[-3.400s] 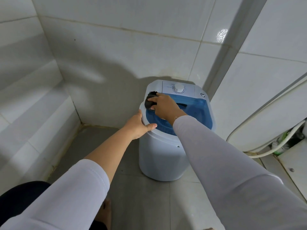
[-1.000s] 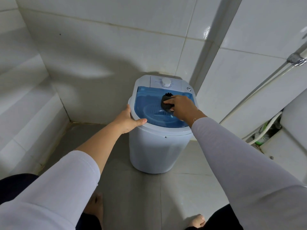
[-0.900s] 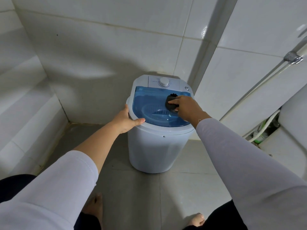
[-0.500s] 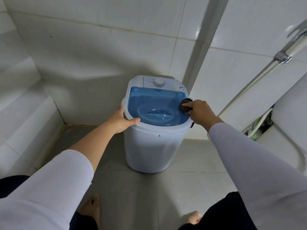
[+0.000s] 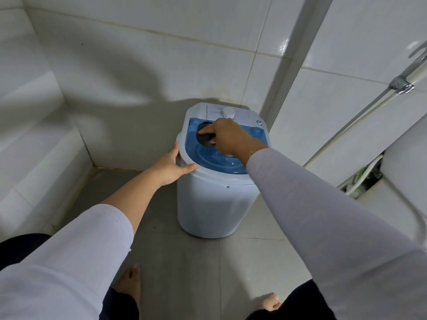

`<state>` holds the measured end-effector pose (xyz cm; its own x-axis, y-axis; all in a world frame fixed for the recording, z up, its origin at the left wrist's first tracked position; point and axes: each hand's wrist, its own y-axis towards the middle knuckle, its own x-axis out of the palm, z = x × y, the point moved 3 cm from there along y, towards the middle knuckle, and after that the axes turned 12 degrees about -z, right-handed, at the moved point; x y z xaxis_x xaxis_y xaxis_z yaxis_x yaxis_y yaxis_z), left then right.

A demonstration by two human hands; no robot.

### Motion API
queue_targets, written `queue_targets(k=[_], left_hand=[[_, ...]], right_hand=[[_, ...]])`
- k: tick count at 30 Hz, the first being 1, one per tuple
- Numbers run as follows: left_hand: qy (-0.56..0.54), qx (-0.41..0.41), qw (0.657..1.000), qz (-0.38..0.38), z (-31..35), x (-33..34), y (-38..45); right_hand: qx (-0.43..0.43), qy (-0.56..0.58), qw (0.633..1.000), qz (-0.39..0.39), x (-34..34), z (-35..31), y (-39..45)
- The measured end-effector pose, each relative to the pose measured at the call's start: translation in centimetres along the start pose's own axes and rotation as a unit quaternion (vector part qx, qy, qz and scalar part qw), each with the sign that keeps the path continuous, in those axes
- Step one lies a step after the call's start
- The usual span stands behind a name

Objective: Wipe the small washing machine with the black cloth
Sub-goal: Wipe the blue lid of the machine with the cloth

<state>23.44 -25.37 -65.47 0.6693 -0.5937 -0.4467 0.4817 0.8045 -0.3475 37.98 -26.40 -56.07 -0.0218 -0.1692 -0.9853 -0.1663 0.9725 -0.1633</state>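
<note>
The small white washing machine [image 5: 215, 204] stands on the floor in a tiled corner, with a clear blue lid [image 5: 221, 159] and a white dial [image 5: 228, 112] on its back panel. My right hand [image 5: 231, 137] presses the black cloth [image 5: 204, 136] flat on the far left part of the lid, fingers over it. My left hand [image 5: 172, 166] grips the machine's left rim, thumb along the top edge. My right forearm hides the lid's right half.
White tiled walls close in behind and to the right of the machine, with a tiled step [image 5: 39, 158] on the left. A metal pipe [image 5: 369, 107] and hoses [image 5: 362, 176] run along the right wall beside a white fixture [image 5: 406, 169]. My bare feet [image 5: 130, 285] stand on the grey floor.
My right hand slid the cloth from the lid's right edge across to its far left part. My left hand kept its hold on the rim. The camera view shifted slightly.
</note>
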Motion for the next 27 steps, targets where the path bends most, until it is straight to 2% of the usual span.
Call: queue_targets(k=[4,10,27], left_hand=[[0.008,0.006,1.0,0.006,-0.3,0.1,-0.2],[0.019,0.0,1.0,0.001,-0.4,0.0,-0.3],[0.017,-0.036,0.998,0.04,1.7,1.3,-0.3]], right_hand=[[-0.042,-0.055,0.995,-0.066,3.1,-2.3,1.1],[-0.039,-0.078,0.993,-0.079,4.2,-2.1,0.6],[0.021,-0.004,0.999,-0.036,5.2,3.4,-5.5]])
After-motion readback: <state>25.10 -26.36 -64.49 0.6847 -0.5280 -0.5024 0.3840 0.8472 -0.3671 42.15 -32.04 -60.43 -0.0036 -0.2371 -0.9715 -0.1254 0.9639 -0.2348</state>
